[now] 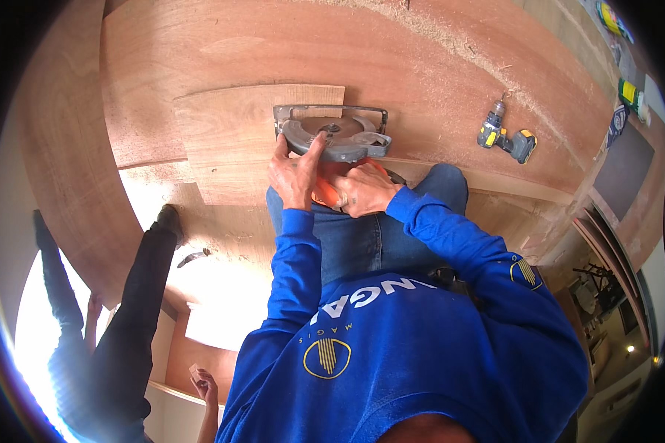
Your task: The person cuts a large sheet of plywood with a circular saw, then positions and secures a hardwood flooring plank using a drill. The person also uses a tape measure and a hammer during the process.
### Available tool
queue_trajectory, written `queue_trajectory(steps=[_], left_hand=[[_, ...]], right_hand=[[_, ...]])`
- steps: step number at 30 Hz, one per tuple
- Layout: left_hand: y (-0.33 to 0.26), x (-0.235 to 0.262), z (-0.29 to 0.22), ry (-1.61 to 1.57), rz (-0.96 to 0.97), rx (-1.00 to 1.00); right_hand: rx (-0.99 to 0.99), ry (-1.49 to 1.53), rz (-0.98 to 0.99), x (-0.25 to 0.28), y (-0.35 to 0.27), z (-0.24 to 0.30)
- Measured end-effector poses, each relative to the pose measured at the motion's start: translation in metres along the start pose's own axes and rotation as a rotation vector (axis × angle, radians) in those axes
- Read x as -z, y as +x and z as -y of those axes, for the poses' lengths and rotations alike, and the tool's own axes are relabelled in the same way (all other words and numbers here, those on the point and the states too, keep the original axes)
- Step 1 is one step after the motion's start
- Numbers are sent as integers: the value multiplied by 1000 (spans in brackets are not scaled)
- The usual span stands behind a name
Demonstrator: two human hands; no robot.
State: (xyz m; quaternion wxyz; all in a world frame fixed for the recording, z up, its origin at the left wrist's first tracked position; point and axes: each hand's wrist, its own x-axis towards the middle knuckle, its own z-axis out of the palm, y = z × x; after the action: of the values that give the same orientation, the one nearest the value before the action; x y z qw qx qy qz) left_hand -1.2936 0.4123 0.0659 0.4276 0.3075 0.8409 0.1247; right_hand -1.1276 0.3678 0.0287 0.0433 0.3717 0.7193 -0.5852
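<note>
The circular saw (pixel 332 134) sits at about twelve o'clock on the plywood sheet (pixel 436 66), over a smaller wooden board (pixel 229 140). The left hand (pixel 295 176) rests a finger on its blade guard; the right hand (pixel 363 192) wraps closed around its orange handle. A cordless drill (pixel 506 136) lies at two o'clock

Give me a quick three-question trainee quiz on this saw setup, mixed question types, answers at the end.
1. True or false: the circular saw rests on a small plywood panel.
2. Which hand has a finger stretched up onto the saw's blade guard? A) left hand B) right hand
3. Fill in: the yellow and black tool lying on the big sheet, to the person's right, is a cordless ____.

Key: 1 true; 2 A; 3 drill.
</note>
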Motion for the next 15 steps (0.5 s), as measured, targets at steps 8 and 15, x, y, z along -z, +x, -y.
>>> queue_trajectory(steps=[8,15], left_hand=[[-11,22,117,-350,-10,-9],[-24,8,167,393,334,-231]], right_hand=[[92,-50,-114,-2,-1,2],[144,-162,-219,-9,0,0]])
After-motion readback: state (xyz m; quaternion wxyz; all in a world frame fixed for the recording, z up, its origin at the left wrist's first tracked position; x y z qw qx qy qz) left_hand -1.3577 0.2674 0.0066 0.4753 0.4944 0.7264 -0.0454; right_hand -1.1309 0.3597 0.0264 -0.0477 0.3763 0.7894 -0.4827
